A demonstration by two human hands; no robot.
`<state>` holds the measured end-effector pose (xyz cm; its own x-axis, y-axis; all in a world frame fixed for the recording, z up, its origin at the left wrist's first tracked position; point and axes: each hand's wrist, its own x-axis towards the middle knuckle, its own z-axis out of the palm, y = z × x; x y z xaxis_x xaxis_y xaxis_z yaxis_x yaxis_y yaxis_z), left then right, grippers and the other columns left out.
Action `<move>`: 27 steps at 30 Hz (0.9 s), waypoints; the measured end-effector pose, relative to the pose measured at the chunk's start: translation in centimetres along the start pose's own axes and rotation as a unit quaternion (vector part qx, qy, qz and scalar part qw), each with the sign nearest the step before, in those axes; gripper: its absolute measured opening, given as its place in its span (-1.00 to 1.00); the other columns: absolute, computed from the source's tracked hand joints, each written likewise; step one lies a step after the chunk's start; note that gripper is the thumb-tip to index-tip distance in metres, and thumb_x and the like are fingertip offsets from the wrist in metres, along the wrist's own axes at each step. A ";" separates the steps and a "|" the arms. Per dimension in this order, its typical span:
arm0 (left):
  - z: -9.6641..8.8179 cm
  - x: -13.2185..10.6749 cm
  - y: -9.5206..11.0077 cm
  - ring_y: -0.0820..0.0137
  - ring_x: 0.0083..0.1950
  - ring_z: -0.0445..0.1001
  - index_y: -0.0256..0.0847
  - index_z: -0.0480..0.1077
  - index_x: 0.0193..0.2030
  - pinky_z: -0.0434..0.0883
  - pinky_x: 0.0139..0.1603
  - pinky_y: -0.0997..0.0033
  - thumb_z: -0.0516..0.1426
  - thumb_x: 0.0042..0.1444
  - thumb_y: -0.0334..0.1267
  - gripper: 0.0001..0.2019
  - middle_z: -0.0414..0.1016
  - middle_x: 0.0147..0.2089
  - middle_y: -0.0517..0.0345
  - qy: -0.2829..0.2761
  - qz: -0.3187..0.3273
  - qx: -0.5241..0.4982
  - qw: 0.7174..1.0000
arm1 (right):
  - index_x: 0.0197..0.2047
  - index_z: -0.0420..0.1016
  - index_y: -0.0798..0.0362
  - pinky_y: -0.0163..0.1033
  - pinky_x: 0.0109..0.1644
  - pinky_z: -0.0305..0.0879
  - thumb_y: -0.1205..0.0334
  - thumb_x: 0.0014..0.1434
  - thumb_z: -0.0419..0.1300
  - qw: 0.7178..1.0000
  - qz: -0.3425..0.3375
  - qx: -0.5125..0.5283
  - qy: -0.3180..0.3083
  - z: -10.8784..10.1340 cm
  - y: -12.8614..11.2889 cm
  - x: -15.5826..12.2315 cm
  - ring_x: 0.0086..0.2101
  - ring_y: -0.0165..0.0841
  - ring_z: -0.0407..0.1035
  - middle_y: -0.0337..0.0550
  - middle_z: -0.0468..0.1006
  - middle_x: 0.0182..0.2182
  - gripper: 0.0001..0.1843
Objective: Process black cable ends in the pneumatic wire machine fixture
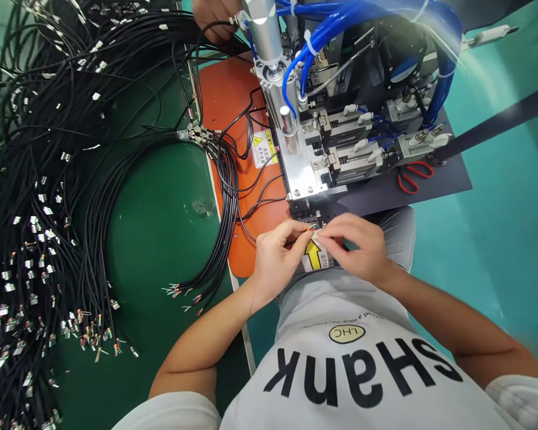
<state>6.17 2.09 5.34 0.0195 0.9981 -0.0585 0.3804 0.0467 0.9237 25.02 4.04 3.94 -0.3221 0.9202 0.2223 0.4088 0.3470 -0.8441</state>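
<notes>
My left hand (281,254) pinches the end of a cable between thumb and forefinger, just in front of the machine (298,170). Thin coloured wires (312,227) fan out from that end. My right hand (361,245) meets it from the other side, thumb and fingertips closed on the wire tips. Below the fingers lies a label with a yellow arrow (312,255). The cable's black sheath is mostly hidden behind my left hand.
A bundle of black cables (228,203) with bare wire ends curves over the orange board (224,89). Many more cables (31,179) cover the green table (161,209). Red-handled scissors (415,176) lie right of the machine. Another person's hand (217,18) is at the top. Blue hoses (341,21) arch overhead.
</notes>
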 end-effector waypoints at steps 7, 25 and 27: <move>0.0 0.0 0.1 0.48 -0.33 0.55 -0.21 0.55 -0.19 0.51 -0.28 0.53 0.25 0.19 -0.23 -0.88 0.62 -0.28 0.16 -0.004 0.020 -0.030 0.999 | -0.34 0.56 0.04 -0.30 -0.41 0.23 0.22 0.18 0.32 0.963 0.170 0.204 -0.043 -0.1 -0.7 1.5 -0.47 -0.47 0.28 -0.23 0.51 -0.40 -0.91; -0.2 1.0 0.5 0.58 -0.49 0.32 -0.22 0.48 -0.19 0.31 -0.47 0.57 0.25 0.20 -0.13 -0.80 0.42 -0.41 0.22 -0.021 -0.122 -0.261 0.957 | -0.36 0.46 0.04 -0.28 -0.37 0.18 0.36 0.24 0.22 0.984 0.100 0.146 0.012 2.2 -0.7 0.8 -0.44 -0.47 0.28 -0.27 0.41 -0.42 -0.88; -0.5 1.3 0.5 0.56 -0.45 0.34 -0.22 0.53 -0.12 0.33 -0.41 0.56 0.24 0.21 -0.13 -0.78 0.42 -0.42 0.21 -0.059 -0.122 -0.254 0.958 | -0.36 0.46 0.03 -0.27 -0.37 0.19 0.35 0.24 0.23 0.985 0.099 0.138 0.012 2.1 -0.7 0.9 -0.44 -0.46 0.29 -0.26 0.43 -0.41 -0.88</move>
<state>5.95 3.41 5.93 0.1034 0.9451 -0.3101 -0.1107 0.3208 0.9407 22.71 4.22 3.68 -0.2373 0.9702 0.0483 0.2124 0.1004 -0.9720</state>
